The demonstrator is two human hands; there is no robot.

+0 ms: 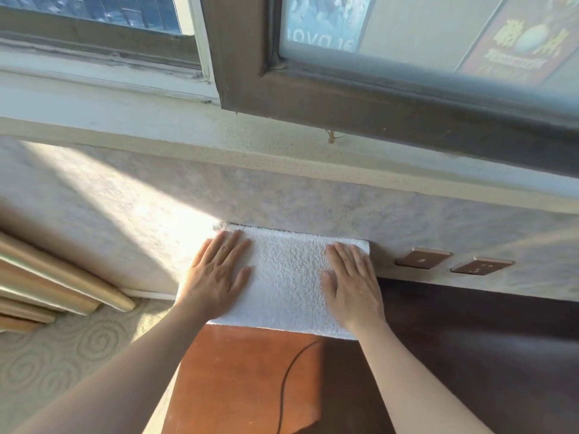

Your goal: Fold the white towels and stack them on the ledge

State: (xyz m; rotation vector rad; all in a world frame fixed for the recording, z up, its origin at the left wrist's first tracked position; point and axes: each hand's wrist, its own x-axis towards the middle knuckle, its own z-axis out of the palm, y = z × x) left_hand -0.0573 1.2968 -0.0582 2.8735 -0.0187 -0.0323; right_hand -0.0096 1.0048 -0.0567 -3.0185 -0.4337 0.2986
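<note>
White terry towel (pixel 286 281), folded to a thick rectangle, lies on a wooden surface (pixel 238 371) w/ its far edge against the wall, just left of two brown wall sockets (pixel 452 261). Left hand (pixel 216 275) & right hand (pixel 352 283) rest flat on the towel's ends, fingers straight, gripping nothing.

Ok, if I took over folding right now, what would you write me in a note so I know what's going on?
Left hand: flat, fingers straight, pressing the left side of the folded white towel.
Right hand: flat too, pressing the right side.
The towel lies on the reddish-brown wooden surface, its far edge against the wall, below the window.
Done: this towel looks folded into a neat rectangle.
Left: no other towels are in view, so find the rest, fold them and stack them here. I cannot tell how many layers are under the hands.
</note>
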